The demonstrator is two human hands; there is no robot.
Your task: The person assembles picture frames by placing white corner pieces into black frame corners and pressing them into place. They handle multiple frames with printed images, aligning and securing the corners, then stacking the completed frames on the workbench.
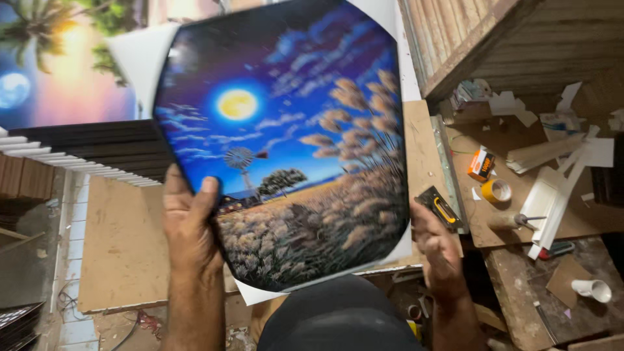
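You hold the picture (pixel 286 136), a night landscape with a moon, tilted up between you and the tabletop (pixel 123 240); its top edge runs out of view and white backing shows at the corners. The tabletop's bare board lies open at lower left, while the right side is crowded. Your left hand (pixel 188 227) is clamped on the picture's lower left edge, thumb over the front, forearm upright. Your right hand (pixel 437 244) grips the lower right edge, near a stapler (pixel 442 209), tape roll (pixel 496 190) and cup (pixel 593 289).
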